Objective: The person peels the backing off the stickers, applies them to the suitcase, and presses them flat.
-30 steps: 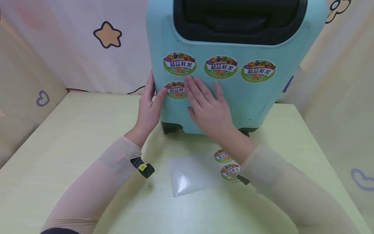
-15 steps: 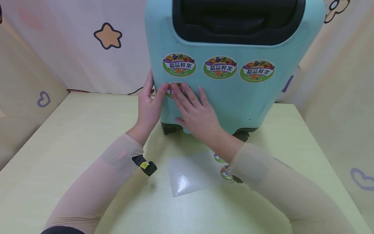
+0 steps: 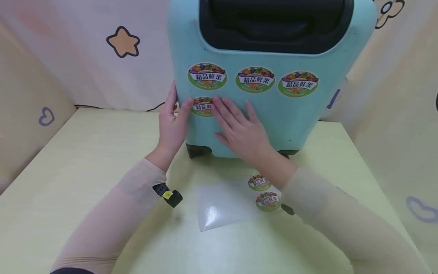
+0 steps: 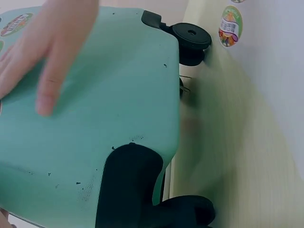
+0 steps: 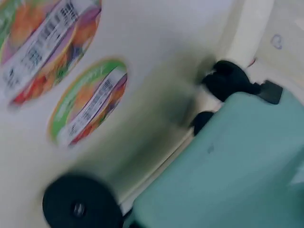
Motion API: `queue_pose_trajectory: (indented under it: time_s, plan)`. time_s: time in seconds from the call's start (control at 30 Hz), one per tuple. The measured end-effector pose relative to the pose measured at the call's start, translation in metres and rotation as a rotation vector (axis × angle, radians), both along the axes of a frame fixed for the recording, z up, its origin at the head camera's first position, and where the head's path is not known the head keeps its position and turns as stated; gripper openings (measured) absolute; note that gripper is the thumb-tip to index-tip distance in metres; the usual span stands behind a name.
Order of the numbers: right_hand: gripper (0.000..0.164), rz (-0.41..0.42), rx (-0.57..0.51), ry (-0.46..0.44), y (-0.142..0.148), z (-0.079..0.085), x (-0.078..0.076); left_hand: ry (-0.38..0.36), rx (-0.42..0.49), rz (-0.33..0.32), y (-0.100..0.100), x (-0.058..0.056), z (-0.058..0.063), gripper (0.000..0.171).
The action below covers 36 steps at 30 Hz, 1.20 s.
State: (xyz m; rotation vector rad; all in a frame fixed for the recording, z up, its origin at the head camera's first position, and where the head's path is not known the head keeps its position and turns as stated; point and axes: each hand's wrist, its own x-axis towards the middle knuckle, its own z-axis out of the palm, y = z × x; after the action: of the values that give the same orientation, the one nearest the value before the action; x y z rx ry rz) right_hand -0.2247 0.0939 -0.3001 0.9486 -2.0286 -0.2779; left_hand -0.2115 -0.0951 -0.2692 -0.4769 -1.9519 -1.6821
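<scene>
A turquoise suitcase stands upright, its face bearing three oval fruit stickers in a row. Below the leftmost one is another fruit sticker, its right end overlapped by my right fingertips. My right hand lies flat on the suitcase face, fingers straight; the left wrist view also shows this right hand. At the suitcase's left edge, my left hand rests with its thumb on the front near that sticker and its fingers along the side.
On the table before the suitcase lies a glossy backing sheet with two fruit stickers showing, partly under the right forearm. Black wheels support the suitcase. A patterned cloth wall stands behind.
My right hand slid left over the lower sticker, covering most of it, then moved back right, baring its left part. My left hand stayed at the suitcase edge.
</scene>
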Motion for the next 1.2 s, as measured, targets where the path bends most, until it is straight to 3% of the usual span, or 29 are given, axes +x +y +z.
queue_pose_trajectory:
  time_s: [0.1, 0.3, 0.57, 0.7, 0.83, 0.93, 1.07, 1.13, 1.2]
  plan:
    - [0.073, -0.031, -0.001, -0.006, -0.003, 0.002, -0.001, 0.001, 0.007, 0.012, -0.002, 0.001, 0.001, 0.089]
    - [0.079, -0.077, 0.046, -0.044, -0.005, -0.003, 0.000, 0.004, 0.010, -0.002, -0.001, 0.000, 0.002, 0.075]
    - [0.079, -0.066, 0.100, -0.090, -0.002, -0.016, 0.000, -0.003, 0.008, -0.001, 0.002, -0.001, 0.000, 0.089]
    - [0.074, -0.117, 0.247, -0.121, -0.001, -0.028, 0.005, 0.012, 0.012, 0.001, 0.004, -0.001, -0.001, 0.077]
    - [0.068, -0.071, 0.383, -0.218, 0.002, -0.041, 0.014, -0.003, 0.015, 0.022, 0.008, -0.002, -0.002, 0.066]
    - [0.067, -0.019, 0.341, -0.245, 0.003, -0.037, 0.017, -0.026, 0.010, 0.048, 0.012, -0.007, -0.004, 0.082]
    - [0.061, 0.028, 0.179, -0.124, 0.003, -0.019, 0.013, -0.015, -0.025, 0.125, 0.018, -0.021, -0.007, 0.112]
    - [0.059, 0.040, 0.104, -0.068, 0.004, -0.012, 0.010, -0.014, -0.044, 0.167, 0.020, -0.025, -0.007, 0.116]
    - [0.058, 0.041, 0.072, -0.044, 0.005, -0.007, 0.008, -0.002, -0.026, 0.164, 0.022, -0.025, -0.002, 0.113]
